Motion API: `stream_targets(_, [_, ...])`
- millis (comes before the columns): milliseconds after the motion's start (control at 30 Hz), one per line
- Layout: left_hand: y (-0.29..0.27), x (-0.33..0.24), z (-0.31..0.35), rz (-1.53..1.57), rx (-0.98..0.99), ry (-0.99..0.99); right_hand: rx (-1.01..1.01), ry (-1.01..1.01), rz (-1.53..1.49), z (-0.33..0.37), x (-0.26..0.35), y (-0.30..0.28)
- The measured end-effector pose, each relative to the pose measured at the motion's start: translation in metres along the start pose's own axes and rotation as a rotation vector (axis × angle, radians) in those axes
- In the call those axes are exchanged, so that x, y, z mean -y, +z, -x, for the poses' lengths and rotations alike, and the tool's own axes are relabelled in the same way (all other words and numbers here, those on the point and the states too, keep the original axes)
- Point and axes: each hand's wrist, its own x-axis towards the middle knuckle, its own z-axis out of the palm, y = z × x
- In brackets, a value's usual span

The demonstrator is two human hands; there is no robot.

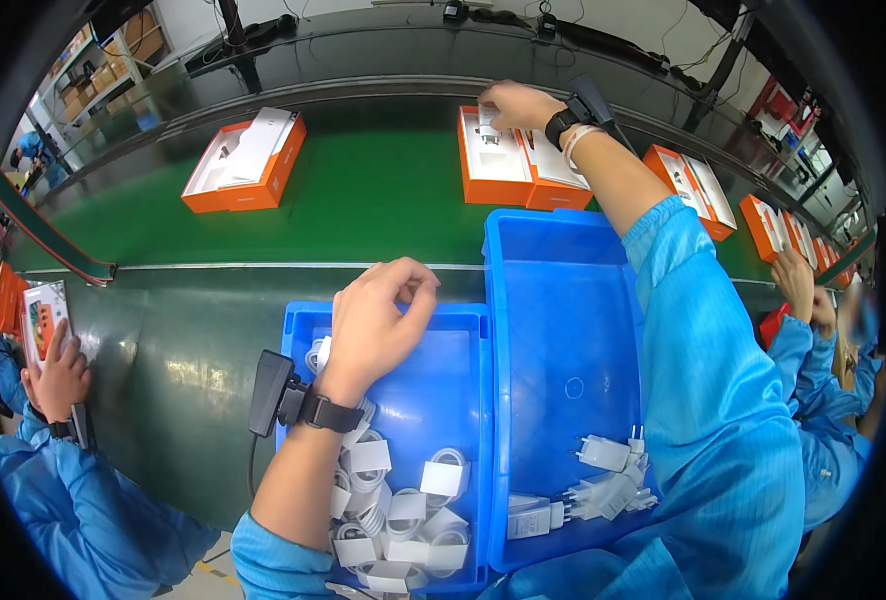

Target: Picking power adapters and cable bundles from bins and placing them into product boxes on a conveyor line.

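My right hand [523, 105] reaches across the green belt to an open orange-edged box [498, 188]. Its fingers are closed on a white charger [487, 122] at the box's far left corner, prongs toward me. A white flap or insert leans in the box's right part. My left hand [378, 320] hovers over the far end of the left blue bin [485, 400], fingers loosely curled, and no object shows in them. Coiled white cables [403, 510] with paper wraps lie in that bin. In the right blue bin [563, 330], several white plug chargers [603, 490] lie at the near end.
Another open orange box [233, 196] sits left on the belt [383, 180]; more orange boxes [693, 190] stand to the right. At left a co-worker's hand [58, 380] holds a printed box [45, 318]. Another person's hands [798, 285] are at the right.
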Motion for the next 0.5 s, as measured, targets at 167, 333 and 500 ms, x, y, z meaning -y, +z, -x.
stream_targets(167, [0.001,0.0,-0.001,0.009,-0.006,-0.007,-0.036,0.004,0.06,0.006,-0.005,0.005])
stream_targets(333, [-0.004,-0.001,0.0,-0.042,-0.001,0.0,-0.005,-0.002,0.026,0.006,-0.007,0.002])
stream_targets(500, [0.002,0.0,-0.003,-0.016,-0.004,0.017,-0.039,0.0,0.026,0.017,-0.027,0.018])
